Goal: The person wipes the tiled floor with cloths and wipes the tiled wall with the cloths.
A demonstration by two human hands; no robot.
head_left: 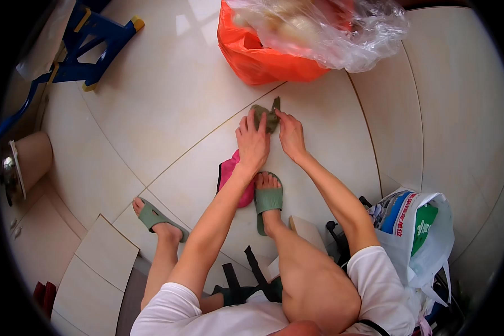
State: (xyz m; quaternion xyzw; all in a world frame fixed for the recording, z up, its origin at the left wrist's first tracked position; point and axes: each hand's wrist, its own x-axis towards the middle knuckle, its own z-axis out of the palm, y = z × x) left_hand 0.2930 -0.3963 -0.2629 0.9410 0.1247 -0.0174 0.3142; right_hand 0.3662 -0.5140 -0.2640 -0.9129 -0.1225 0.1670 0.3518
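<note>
White shirt (224, 318) and bare right knee (325, 288) sit nearest the lens; person is seated low, sandals on the floor (157, 123). Green bundle (260, 120), soft and crumpled, lies on the floor toward its right edge, just short of the orange bag (252, 61). Narrow dark strip (276, 103) stands out from its far right side.

Left grip (253, 147): fingers spread over the bundle's near left side, touching; whether they clamp or only press, cannot tell. Right grip (292, 138): thumb and forefinger together, apparently pinched on the bundle at the foot of the strip.

Pink cloth (228, 168) lies beside the right sandal (269, 201), partly hidden by the left forearm; neither grip touches it.

Progress, judged from this view: handling is under way, with both grips on the bundle. Done: bundle is in reach and held at one side. Left: bundle is neither spread flat nor released. How much of the work remains, cannot tell.
</note>
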